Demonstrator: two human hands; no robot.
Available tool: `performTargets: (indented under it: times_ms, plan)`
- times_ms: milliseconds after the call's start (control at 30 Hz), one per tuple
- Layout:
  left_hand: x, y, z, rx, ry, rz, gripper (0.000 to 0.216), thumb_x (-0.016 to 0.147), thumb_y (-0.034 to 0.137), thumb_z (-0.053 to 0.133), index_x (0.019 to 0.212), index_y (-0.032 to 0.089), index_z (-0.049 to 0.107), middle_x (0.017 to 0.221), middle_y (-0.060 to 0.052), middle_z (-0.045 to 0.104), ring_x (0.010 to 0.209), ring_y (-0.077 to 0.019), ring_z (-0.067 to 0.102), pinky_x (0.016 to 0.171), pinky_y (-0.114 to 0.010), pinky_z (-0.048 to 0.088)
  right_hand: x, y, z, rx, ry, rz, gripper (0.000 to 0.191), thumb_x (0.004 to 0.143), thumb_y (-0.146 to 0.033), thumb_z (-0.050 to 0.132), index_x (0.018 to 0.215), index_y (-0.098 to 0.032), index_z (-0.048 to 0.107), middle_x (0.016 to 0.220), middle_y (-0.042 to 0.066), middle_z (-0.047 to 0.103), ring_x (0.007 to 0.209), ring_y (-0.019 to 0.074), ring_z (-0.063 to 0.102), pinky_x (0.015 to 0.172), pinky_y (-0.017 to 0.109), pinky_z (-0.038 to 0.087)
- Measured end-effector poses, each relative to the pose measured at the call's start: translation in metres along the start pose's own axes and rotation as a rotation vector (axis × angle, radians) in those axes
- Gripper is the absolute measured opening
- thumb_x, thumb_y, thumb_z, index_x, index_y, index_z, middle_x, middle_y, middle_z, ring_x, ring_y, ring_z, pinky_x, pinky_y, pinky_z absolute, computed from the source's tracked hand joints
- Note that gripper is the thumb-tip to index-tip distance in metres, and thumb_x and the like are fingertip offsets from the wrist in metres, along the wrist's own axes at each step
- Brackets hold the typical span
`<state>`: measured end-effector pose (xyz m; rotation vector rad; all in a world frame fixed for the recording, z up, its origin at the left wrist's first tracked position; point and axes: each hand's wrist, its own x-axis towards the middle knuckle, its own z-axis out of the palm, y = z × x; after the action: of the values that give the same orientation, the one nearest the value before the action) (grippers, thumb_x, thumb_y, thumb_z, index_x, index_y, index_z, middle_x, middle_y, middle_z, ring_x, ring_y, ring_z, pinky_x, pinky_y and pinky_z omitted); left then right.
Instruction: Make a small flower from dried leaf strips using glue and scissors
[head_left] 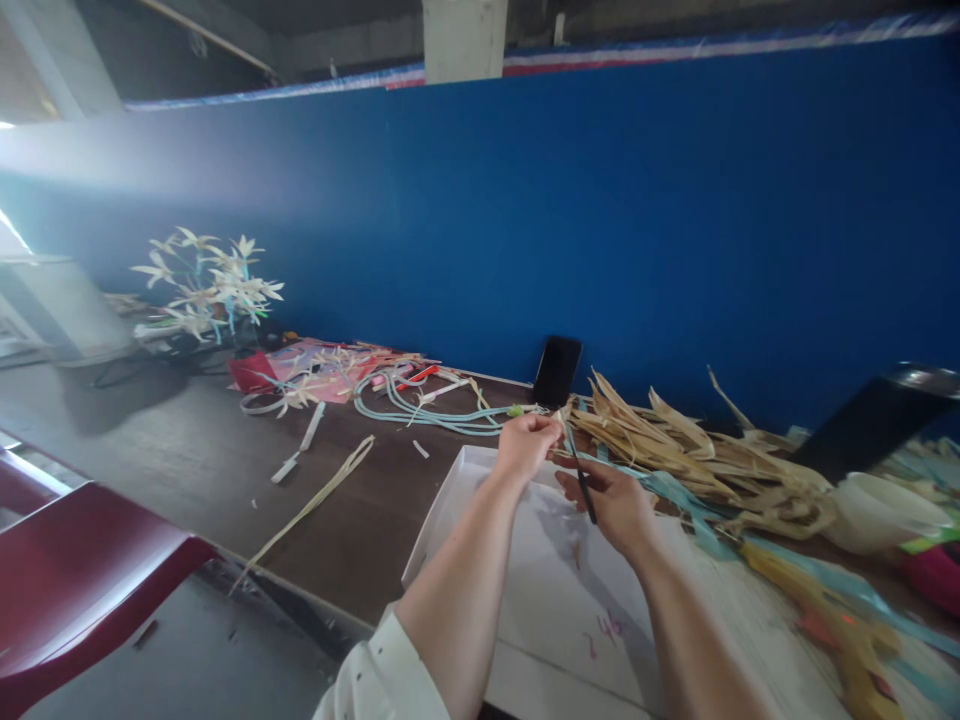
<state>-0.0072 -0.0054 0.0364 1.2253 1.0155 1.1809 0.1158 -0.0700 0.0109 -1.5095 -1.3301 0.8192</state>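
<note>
My left hand (529, 445) is closed in a pinch, its fingertips on a small pale piece of corn husk (562, 414). Just to the right, my right hand (611, 500) is closed around a slim dark tool (583, 488). Its narrow end points up toward the left fingertips; whether it is scissors or tweezers I cannot tell. Both hands are above a white box lid (525, 615) with purple handwriting. Dry corn husks (675, 440) lie heaped beyond my right hand. Pale-blue wrapped wires (405, 410) lie in loops left of my left hand.
A phone (558, 370) leans against the blue partition (675, 220). Husk flowers (225, 280) stand at the far left. At the right are a yellow glue gun (832, 620), a white bowl (889, 510) and blue ribbon (694, 505). A red chair (90, 570) is at the lower left.
</note>
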Motion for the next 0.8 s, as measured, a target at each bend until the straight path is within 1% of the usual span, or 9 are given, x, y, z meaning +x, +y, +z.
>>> performTargets:
  times_ms: [100, 200, 433, 633, 800]
  plan:
    - [0.001, -0.002, 0.0, -0.007, -0.007, -0.006, 0.013, 0.067, 0.027, 0.062, 0.071, 0.015, 0.065, 0.061, -0.001, 0.059, 0.058, -0.0104, 0.054, 0.051, -0.02, 0.044, 0.001, 0.001, 0.0, 0.003, 0.007, 0.017, 0.044, 0.062, -0.039, 0.069, 0.101, -0.018, 0.068, 0.053, -0.001, 0.057, 0.047, 0.0122, 0.044, 0.043, 0.024, 0.031]
    - [0.002, -0.003, 0.0, -0.008, -0.007, -0.009, 0.014, 0.067, 0.029, 0.063, 0.071, 0.015, 0.064, 0.061, 0.0, 0.059, 0.058, -0.0105, 0.054, 0.051, -0.02, 0.044, 0.002, 0.005, -0.001, -0.006, 0.018, -0.002, 0.043, 0.061, -0.038, 0.07, 0.099, -0.018, 0.069, 0.052, -0.001, 0.056, 0.045, 0.0119, 0.043, 0.042, 0.024, 0.03]
    - [0.004, -0.006, 0.0, -0.004, -0.004, -0.02, 0.015, 0.067, 0.029, 0.062, 0.07, 0.015, 0.064, 0.059, 0.0, 0.058, 0.055, -0.0095, 0.053, 0.051, -0.02, 0.042, 0.006, 0.014, -0.002, -0.052, 0.015, -0.009, 0.039, 0.065, -0.038, 0.067, 0.099, -0.021, 0.068, 0.053, -0.002, 0.056, 0.045, 0.0122, 0.044, 0.043, 0.024, 0.033]
    - [0.004, -0.006, 0.0, -0.021, -0.014, -0.02, 0.016, 0.067, 0.03, 0.063, 0.071, 0.015, 0.064, 0.06, -0.001, 0.058, 0.056, -0.0093, 0.052, 0.051, -0.019, 0.043, 0.002, 0.005, -0.002, -0.051, 0.022, 0.006, 0.038, 0.064, -0.038, 0.068, 0.097, -0.02, 0.069, 0.049, -0.002, 0.056, 0.043, 0.013, 0.046, 0.042, 0.025, 0.034]
    - [0.003, -0.006, 0.0, -0.028, -0.023, -0.019, 0.016, 0.068, 0.03, 0.062, 0.071, 0.014, 0.064, 0.066, -0.002, 0.06, 0.059, -0.0097, 0.054, 0.051, -0.019, 0.043, -0.001, -0.001, 0.001, 0.03, 0.034, 0.025, 0.04, 0.061, -0.039, 0.071, 0.095, -0.017, 0.07, 0.048, -0.001, 0.057, 0.042, 0.0133, 0.049, 0.042, 0.025, 0.036]
